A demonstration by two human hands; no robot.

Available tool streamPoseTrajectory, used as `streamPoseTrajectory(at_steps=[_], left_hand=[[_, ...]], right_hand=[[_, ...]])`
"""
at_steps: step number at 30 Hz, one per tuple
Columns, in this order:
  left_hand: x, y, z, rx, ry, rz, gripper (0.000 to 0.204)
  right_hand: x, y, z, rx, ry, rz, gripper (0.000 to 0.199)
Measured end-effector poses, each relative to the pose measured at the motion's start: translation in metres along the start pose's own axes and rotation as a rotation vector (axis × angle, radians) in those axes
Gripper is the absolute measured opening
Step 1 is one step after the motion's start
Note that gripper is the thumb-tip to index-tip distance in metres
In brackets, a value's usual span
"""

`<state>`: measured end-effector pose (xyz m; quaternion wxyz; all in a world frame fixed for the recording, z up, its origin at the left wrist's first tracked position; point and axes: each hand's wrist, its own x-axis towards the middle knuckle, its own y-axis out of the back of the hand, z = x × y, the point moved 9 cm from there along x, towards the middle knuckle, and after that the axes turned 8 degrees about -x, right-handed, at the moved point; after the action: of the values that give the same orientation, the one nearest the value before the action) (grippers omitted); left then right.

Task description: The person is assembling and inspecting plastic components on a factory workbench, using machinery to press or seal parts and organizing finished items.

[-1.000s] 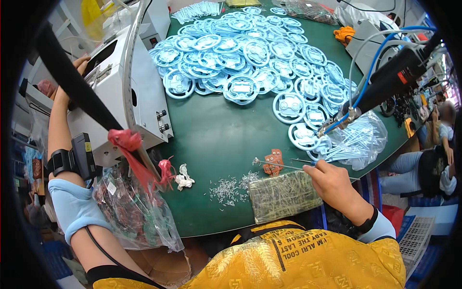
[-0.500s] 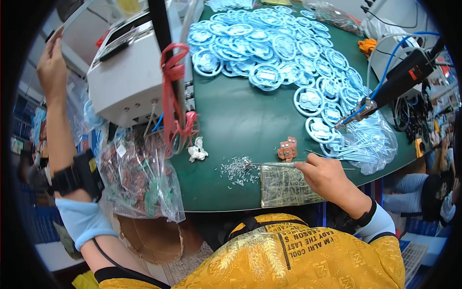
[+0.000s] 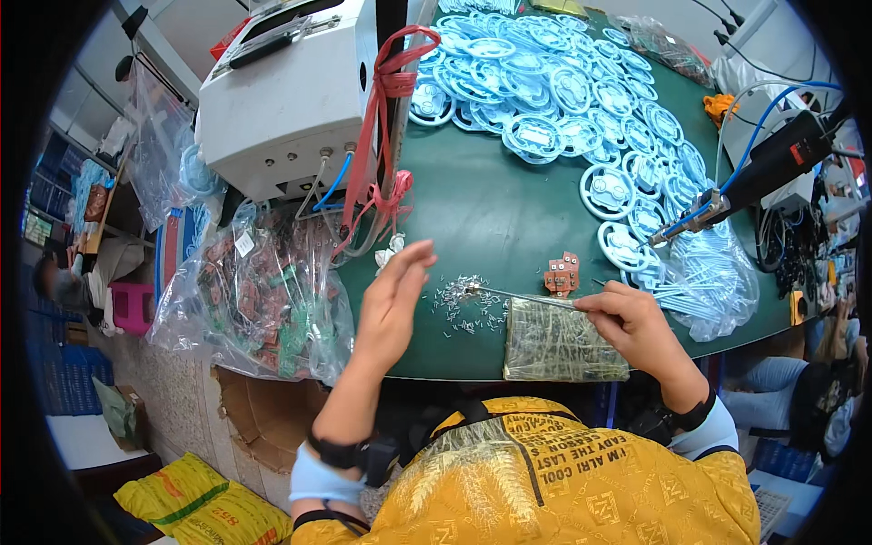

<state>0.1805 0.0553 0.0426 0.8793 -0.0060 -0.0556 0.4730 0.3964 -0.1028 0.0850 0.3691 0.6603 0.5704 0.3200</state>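
My right hand [image 3: 631, 327] is closed around a thin metal rod [image 3: 536, 298]. The rod's far tip reaches into a loose heap of tiny silvery pieces [image 3: 468, 307] on the green table. My left hand [image 3: 393, 304] hovers left of this heap, fingers stretched out and holding nothing. A flat block wrapped in yellowish clear tape [image 3: 563, 345] lies by the table's near edge, below the rod. Just beyond the block is a small reddish-brown circuit board piece [image 3: 561, 272]. A crumpled white scrap [image 3: 389, 250] is partly hidden behind my left hand.
Light blue plastic wheel-shaped parts [image 3: 545, 86] are piled at the back. On the right hangs a black electric screwdriver [image 3: 754, 186] over a bag of blue sticks [image 3: 713, 282]. To the left are a white machine [image 3: 282, 100], pink ribbon [image 3: 391, 86] and a bag of circuit boards [image 3: 263, 300].
My left hand has come down from the upper left to beside the heap of silvery pieces. My right hand keeps the rod at the heap. The whole view has shifted slightly.
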Motion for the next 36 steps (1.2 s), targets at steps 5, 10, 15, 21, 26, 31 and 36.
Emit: streamPoseTrajectory(at_steps=[5, 10, 15, 21, 26, 31, 36], left_hand=[[0.020, -0.042, -0.064, -0.542, 0.313, -0.070, 0.063], [0.027, -0.051, -0.065, -0.337, 0.250, 0.027, 0.054], [0.037, -0.051, -0.048, -0.144, 0.021, 0.279, 0.048], [0.032, -0.077, -0.067, -0.642, 0.298, 0.300, 0.045], [0.028, -0.091, -0.079, -0.928, 0.464, 0.293, 0.044], [0.038, -0.044, -0.074, -1.045, 0.408, 0.326, 0.042], [0.019, -0.025, -0.085, -1.054, 0.442, 0.351, 0.043]], right_hand=[[0.000, -0.008, -0.005, 0.082, -0.004, 0.011, 0.020], [-0.008, -0.011, -0.010, 0.012, 0.038, 0.173, 0.022], [-0.020, -0.019, -0.013, 0.032, 0.039, 0.258, 0.026], [-0.038, -0.050, 0.000, 0.204, -0.047, 0.239, 0.026], [-0.050, -0.086, 0.029, 0.635, -0.285, 0.055, 0.026], [-0.060, -0.065, 0.029, 0.310, 0.006, 0.221, 0.029], [-0.078, -0.070, 0.028, -0.348, 0.258, 0.259, 0.040]])
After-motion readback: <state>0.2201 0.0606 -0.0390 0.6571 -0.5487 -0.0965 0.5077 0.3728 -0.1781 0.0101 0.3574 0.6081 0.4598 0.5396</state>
